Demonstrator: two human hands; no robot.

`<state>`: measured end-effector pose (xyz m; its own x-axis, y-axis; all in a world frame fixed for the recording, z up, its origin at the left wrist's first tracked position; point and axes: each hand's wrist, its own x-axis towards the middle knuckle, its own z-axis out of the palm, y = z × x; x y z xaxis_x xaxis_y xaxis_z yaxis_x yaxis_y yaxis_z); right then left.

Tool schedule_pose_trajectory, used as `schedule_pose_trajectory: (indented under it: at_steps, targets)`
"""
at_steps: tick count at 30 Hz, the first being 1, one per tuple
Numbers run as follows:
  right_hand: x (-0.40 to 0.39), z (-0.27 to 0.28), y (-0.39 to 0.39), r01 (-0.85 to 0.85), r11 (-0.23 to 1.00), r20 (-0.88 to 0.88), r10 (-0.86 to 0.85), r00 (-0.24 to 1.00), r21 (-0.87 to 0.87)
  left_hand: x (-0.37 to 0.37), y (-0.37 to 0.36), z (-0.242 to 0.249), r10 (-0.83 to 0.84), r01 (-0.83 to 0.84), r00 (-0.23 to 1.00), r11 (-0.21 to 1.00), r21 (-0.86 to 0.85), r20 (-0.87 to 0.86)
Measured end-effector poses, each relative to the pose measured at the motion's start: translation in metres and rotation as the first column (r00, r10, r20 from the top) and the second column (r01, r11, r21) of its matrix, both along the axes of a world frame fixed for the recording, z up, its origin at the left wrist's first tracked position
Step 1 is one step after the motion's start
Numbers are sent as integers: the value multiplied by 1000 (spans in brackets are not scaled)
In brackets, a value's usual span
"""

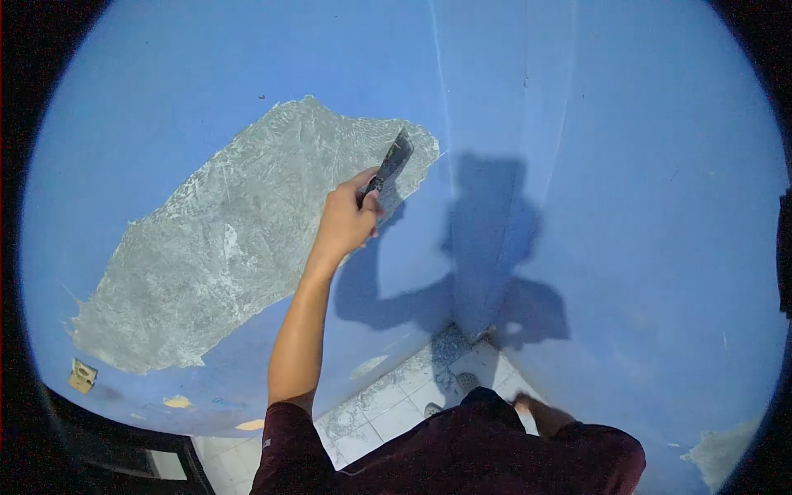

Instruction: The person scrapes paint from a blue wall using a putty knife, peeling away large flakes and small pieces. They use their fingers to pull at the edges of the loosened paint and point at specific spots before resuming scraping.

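My left hand point(351, 216) is raised in front of the blue wall, its fingers wrapped round the handle of a putty knife point(398, 152). The knife's dark blade points up and to the right, over the upper right end of a bare grey patch point(239, 223) where the paint is gone. Whether the blade touches the wall is hard to tell. Scrape marks and whitish streaks run across the patch. My right forearm point(546, 415) hangs low beside my dark shirt. Of my right hand too little shows to make out its fingers.
Two blue walls meet at a corner point(487, 318), where my shadow falls. White floor tiles point(396, 419) below carry grey debris. A yellowish socket box point(82, 375) sits in the wall at lower left. Another bare patch point(726, 454) shows at lower right.
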<state>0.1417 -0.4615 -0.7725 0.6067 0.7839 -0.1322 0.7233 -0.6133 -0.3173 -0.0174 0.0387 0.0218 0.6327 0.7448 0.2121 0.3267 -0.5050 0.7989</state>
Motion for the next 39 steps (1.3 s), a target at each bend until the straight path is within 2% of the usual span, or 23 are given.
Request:
schedule_pose_trajectory:
  at_steps: [1, 3, 4, 6, 7, 9, 12, 17, 22, 25, 27, 28, 30, 31, 32, 33, 34, 35, 36, 37, 39]
  targets:
    - [3, 1, 1, -6, 1000, -2, 6, 1000, -1, 5, -2, -3, 6, -6, 1000, 1000, -1, -2]
    - [13, -3, -3, -48, 999, -23, 48, 999, -2, 17, -1, -13, 47, -50, 999, 972, 230, 18]
    - [15, -2, -9, -64, 998, -35, 64, 997, -4, 23, 0, -17, 47, -50, 999, 973, 227, 16]
    - [21, 2, -26, -95, 995, -57, 94, 994, -10, 39, 5, -25, 93, -86, 996, 891, 446, 8]
    - [25, 4, -35, -109, 994, -67, 108, 992, -14, 47, 6, -28, 90, -84, 996, 893, 441, 7]
    - [31, 9, -51, -139, 990, -89, 136, 987, -20, 60, 7, -31, 73, -75, 997, 818, 570, 26]
    - [27, 12, -66, -171, 985, -135, 167, 977, -19, 65, 2, -33, 109, -86, 994, 823, 561, -8]
    - [59, -6, 27, -247, 969, -192, 241, 951, -10, 74, 3, -37, 133, -97, 991, 828, 553, -25]
    - [86, -4, 37, -351, 936, -262, 337, 904, -7, 71, -7, -53, 157, -142, 987, 802, 580, 25]
    - [80, 46, 97, -414, 910, -305, 395, 867, 1, 71, -15, -68, 250, -203, 968, 839, 505, -26]
    - [82, 90, 153, -455, 891, -320, 433, 843, 8, 75, -17, -80, 178, -172, 984, 902, 397, 23]
    - [86, 113, 181, -474, 880, -324, 452, 831, 12, 79, -16, -87, 184, -180, 983, 900, 396, 28]
    - [89, 165, 222, -509, 861, -339, 484, 806, 20, 86, -18, -102, 90, -175, 966, 919, 354, 244]
    - [89, 183, 225, -527, 849, -344, 502, 794, 24, 89, -31, -98, 105, -156, 967, 965, 210, 232]
    - [90, 243, 248, -557, 831, -164, 548, 820, -8, 94, -34, -98, 109, -160, 965, 964, 210, 237]
    - [82, 356, 271, -330, 935, -556, 345, 756, 131, 97, -36, -99, 95, -140, 962, 977, 162, 254]
    - [83, 366, 296, -222, 928, -433, 340, 835, 300, 101, -38, -102, 84, -118, 959, 986, 113, 270]
    - [85, 407, 320, -260, 852, -231, 394, 890, 454, 107, -37, -108, 78, -129, 946, 981, 144, 315]
    - [73, 480, 335, -22, 792, -416, 344, 842, 610, 113, -37, -110, 82, -133, 945, 981, 141, 315]
    - [98, 498, 355, -214, 708, -256, 494, 831, 673, 118, -38, -112, 98, -166, 932, 971, 171, 348]
    - [94, 564, 384, -75, 603, -187, 361, 914, 794, 128, -40, -122, 116, -203, 916, 960, 194, 383]
